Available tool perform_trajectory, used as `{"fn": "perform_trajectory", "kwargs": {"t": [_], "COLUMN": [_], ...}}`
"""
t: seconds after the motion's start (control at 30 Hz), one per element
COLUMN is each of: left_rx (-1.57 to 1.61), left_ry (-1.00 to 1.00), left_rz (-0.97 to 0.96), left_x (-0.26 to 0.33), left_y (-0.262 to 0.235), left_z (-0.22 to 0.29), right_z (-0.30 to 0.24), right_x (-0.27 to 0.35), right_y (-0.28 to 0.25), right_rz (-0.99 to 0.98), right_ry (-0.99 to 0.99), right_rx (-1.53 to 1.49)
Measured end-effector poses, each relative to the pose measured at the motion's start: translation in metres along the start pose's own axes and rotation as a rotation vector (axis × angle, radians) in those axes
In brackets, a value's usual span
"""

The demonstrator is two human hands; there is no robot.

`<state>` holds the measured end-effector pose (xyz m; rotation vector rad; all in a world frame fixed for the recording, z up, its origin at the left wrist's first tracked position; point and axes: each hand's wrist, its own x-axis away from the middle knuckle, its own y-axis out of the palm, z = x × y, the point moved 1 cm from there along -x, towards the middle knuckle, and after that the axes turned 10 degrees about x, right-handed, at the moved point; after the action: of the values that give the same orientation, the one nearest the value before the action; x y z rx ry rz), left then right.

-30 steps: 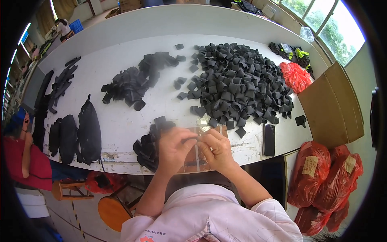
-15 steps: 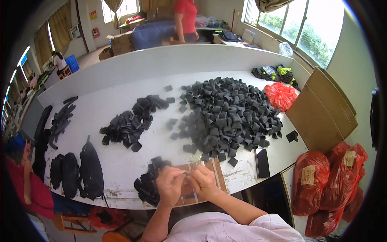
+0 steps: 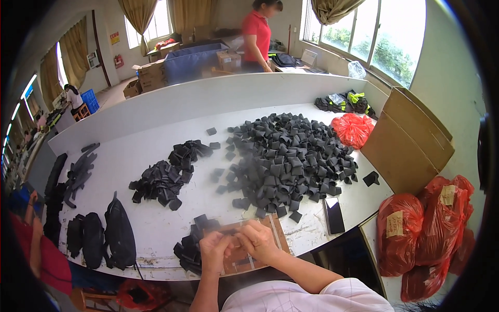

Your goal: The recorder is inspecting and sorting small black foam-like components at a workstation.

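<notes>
My left hand and my right hand meet above a brown board at the table's near edge. The fingers of both are pinched close together. Whatever lies between the fingertips is too small and hidden to make out. Beside my left hand is a small heap of dark pieces. Beyond the board spreads a large pile of short dark grey tube-like pieces. To its left lies a smaller pile of flat black pieces.
A phone-like dark slab lies right of the board. Black bundles line the left side. A cardboard sheet and red plastic bags stand at the right. A person in red is behind the partition.
The view has tilted up a little, so the table sits lower in it. My hands stay pinched together over the board. The person in red behind the partition has shifted right.
</notes>
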<state>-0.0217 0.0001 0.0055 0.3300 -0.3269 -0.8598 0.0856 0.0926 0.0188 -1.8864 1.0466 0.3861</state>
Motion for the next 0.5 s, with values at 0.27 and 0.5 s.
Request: {"fn": "perform_trajectory", "kwargs": {"t": [0.27, 0.5], "left_rx": [0.790, 1.211], "left_ry": [-0.452, -0.648], "left_rz": [-0.122, -0.257], "left_x": [-0.009, -0.015], "left_y": [-0.008, -0.007], "left_z": [-0.010, -0.020], "right_z": [0.001, -0.001], "right_x": [0.000, 0.000], "right_y": [0.002, 0.001], "right_rz": [0.010, 0.021], "right_ry": [-0.004, -0.007], "right_rx": [-0.002, 0.000]}}
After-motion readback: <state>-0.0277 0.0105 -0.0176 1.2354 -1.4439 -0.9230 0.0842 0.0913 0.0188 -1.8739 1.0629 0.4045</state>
